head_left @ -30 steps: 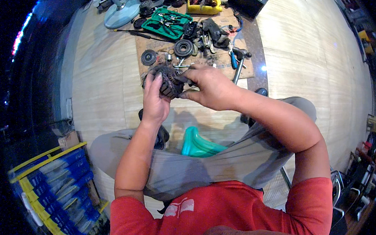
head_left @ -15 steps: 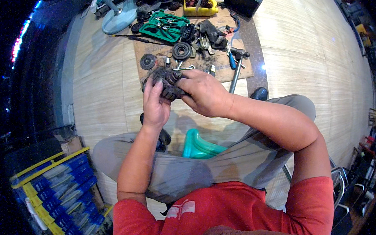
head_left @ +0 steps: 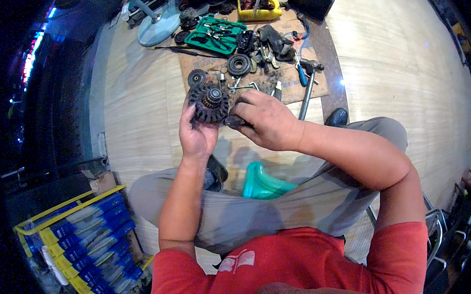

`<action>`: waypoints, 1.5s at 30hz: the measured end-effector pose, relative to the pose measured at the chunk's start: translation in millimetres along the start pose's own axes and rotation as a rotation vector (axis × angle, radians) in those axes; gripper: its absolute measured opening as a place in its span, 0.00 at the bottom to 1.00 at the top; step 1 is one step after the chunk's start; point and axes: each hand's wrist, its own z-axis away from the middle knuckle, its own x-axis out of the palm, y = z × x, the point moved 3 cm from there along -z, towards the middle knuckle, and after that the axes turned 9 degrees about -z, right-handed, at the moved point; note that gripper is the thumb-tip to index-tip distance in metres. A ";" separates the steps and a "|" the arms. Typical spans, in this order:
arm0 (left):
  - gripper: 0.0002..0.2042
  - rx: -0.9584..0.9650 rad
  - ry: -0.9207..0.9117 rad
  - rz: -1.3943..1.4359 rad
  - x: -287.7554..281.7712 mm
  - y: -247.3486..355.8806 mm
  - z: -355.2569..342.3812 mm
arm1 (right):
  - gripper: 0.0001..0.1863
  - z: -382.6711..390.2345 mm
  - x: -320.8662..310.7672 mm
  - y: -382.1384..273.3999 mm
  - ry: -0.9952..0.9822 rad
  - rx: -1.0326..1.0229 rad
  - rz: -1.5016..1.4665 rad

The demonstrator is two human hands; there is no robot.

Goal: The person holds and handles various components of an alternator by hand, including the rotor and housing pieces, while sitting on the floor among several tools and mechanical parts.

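My left hand holds a dirty, dark round metal part with fins around its rim and a stepped hub in the middle, its hub side facing up. Close beside its right edge, my right hand pinches a small dark piece; what kind it is cannot be made out. Just beyond the part lie a dark grooved disc and a thick black ring-shaped wheel. A bent metal tool rests on the cardboard past my right hand.
Dirty cardboard carries a hammer, a blue-handled screwdriver and a green tool tray. Behind stand a yellow container and a black box-shaped unit. A teal plastic piece is between my legs; a yellow rack stands left.
The round part has turned so its hub faces up. My right hand has moved off the hub to the part's right edge, now showing a small dark piece. The view has shifted slightly.
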 end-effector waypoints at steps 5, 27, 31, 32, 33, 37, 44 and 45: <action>0.27 0.033 -0.069 0.021 4.6 -2.2 1.2 | 0.16 0.6 3.0 -1.6 0.014 0.004 -0.014; 0.28 0.095 -0.061 -0.152 7.5 1.2 7.4 | 0.09 -8.3 8.2 -5.9 0.075 -0.079 0.138; 0.29 0.084 -0.079 -0.117 13.0 2.1 7.2 | 0.07 -7.0 3.4 -8.5 0.080 -0.099 0.182; 0.29 0.085 -0.084 -0.123 13.6 3.1 7.0 | 0.08 -7.7 1.9 -10.1 0.079 -0.099 0.193; 0.29 0.090 -0.087 -0.124 13.6 3.4 6.8 | 0.09 -8.5 0.0 -11.9 0.076 -0.100 0.204; 0.29 0.091 -0.117 -0.124 11.6 2.6 4.5 | 0.09 -10.2 -4.0 -15.5 0.107 -0.122 0.254; 0.30 0.040 -0.101 -0.119 11.3 1.7 8.2 | 0.08 -12.9 -6.3 -17.5 0.089 -0.101 0.398; 0.30 0.032 -0.106 -0.108 10.6 0.8 8.2 | 0.08 -12.8 -6.9 -16.9 0.085 -0.084 0.389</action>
